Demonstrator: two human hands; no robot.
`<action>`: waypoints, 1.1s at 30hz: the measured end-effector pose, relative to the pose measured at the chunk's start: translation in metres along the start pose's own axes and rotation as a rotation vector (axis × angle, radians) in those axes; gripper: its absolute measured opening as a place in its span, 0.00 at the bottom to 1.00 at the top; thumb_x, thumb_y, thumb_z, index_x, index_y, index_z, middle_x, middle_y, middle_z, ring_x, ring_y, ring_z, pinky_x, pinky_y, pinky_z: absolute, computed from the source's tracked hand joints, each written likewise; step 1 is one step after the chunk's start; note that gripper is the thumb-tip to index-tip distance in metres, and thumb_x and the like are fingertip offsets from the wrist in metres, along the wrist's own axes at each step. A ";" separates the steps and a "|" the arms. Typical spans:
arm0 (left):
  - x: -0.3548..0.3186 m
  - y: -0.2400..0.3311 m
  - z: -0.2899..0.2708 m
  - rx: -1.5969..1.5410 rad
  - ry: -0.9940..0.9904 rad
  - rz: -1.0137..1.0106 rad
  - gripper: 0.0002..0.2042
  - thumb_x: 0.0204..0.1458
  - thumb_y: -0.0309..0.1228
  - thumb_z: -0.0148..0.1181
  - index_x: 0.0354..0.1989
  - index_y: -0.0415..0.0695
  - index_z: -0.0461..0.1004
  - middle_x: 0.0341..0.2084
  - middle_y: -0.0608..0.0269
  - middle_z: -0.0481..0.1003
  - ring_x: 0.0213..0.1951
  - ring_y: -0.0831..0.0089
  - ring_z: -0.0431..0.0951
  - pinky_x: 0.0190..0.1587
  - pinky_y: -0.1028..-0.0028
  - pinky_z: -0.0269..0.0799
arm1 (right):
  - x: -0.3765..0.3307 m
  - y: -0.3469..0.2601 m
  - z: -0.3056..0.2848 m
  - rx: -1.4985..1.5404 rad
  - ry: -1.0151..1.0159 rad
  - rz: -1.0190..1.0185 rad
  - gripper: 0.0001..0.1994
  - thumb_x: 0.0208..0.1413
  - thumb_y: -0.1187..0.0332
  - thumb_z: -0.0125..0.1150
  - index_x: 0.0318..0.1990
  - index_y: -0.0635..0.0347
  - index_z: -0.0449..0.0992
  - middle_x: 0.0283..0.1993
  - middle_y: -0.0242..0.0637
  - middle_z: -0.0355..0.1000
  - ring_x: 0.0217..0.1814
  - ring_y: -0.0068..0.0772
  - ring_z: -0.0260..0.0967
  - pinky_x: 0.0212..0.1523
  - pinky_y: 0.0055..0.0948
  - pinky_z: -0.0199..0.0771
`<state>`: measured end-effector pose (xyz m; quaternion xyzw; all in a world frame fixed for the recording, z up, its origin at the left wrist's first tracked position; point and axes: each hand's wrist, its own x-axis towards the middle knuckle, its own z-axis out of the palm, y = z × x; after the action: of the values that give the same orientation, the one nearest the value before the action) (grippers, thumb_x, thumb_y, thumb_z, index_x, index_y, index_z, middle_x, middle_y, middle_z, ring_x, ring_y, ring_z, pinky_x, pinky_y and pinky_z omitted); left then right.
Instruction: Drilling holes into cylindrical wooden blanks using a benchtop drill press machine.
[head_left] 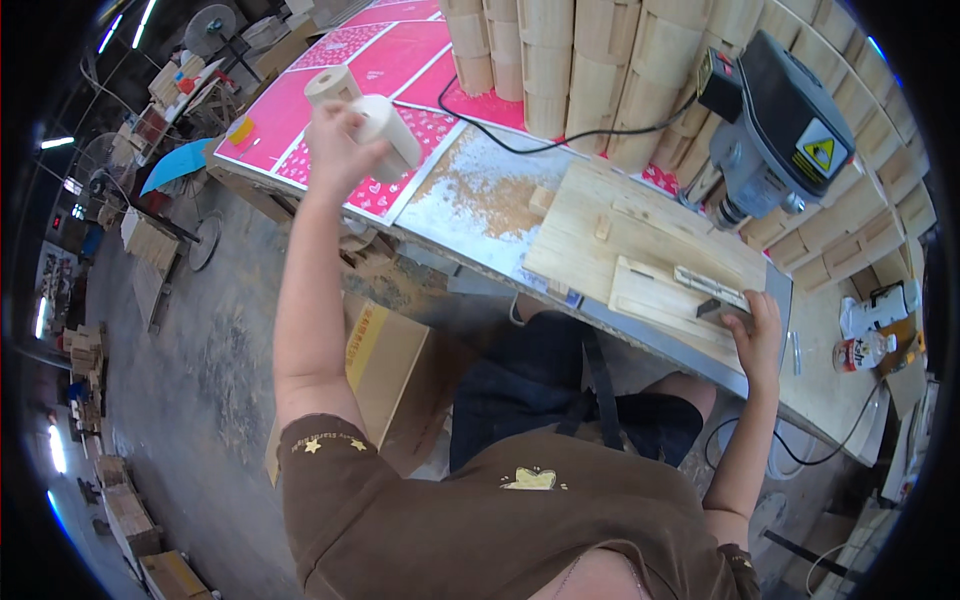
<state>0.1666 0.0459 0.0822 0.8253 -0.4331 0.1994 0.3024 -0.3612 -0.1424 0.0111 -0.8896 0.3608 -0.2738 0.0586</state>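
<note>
At the left of the table, my left hand is closed around a pale wooden cylinder, tilted and slightly blurred. Just behind it is a second wooden cylinder with a hole in its end. My right hand curls its fingers at the end of a slim metal bar on a wooden jig board. A small dark piece sits beside those fingers. The drill press stands over the board's right side, its chuck above the wood.
Stacked wooden cylinders line the table's back. Sawdust covers part of the tabletop beside the pink patterned sheet. A black cable runs to the drill. At right stands a bottle; below the table, a cardboard box.
</note>
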 end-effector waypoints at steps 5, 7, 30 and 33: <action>0.101 -0.050 -0.043 0.068 0.095 0.039 0.19 0.31 0.34 0.67 0.30 0.34 0.72 0.47 0.48 0.64 0.52 0.57 0.66 0.50 0.67 0.68 | -0.001 -0.006 0.001 -0.030 0.031 0.031 0.20 0.36 0.72 0.67 0.40 0.63 0.70 0.34 0.44 0.65 0.39 0.49 0.62 0.40 0.39 0.62; 0.141 -0.066 -0.058 0.141 0.085 0.040 0.21 0.28 0.37 0.68 0.30 0.34 0.73 0.42 0.47 0.69 0.46 0.59 0.71 0.46 0.69 0.71 | 0.000 -0.009 0.003 -0.018 0.030 0.048 0.19 0.36 0.73 0.67 0.40 0.63 0.70 0.34 0.43 0.65 0.39 0.49 0.62 0.40 0.38 0.62; 0.160 0.080 0.077 -0.454 -0.045 0.038 0.42 0.36 0.45 0.71 0.57 0.33 0.60 0.49 0.48 0.69 0.51 0.59 0.70 0.51 0.64 0.68 | 0.001 -0.016 0.000 -0.056 0.047 0.142 0.20 0.32 0.73 0.68 0.38 0.60 0.71 0.33 0.40 0.66 0.37 0.47 0.61 0.37 0.39 0.62; 0.158 0.121 0.140 -0.591 -0.126 0.040 0.45 0.35 0.41 0.72 0.59 0.33 0.55 0.48 0.47 0.69 0.51 0.59 0.70 0.51 0.66 0.69 | 0.002 -0.012 0.001 -0.061 0.049 0.129 0.20 0.32 0.71 0.69 0.38 0.60 0.71 0.33 0.40 0.66 0.37 0.47 0.61 0.38 0.39 0.62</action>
<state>0.1606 -0.1957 0.1120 0.7036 -0.5066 0.0189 0.4980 -0.3524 -0.1347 0.0145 -0.8589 0.4268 -0.2802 0.0400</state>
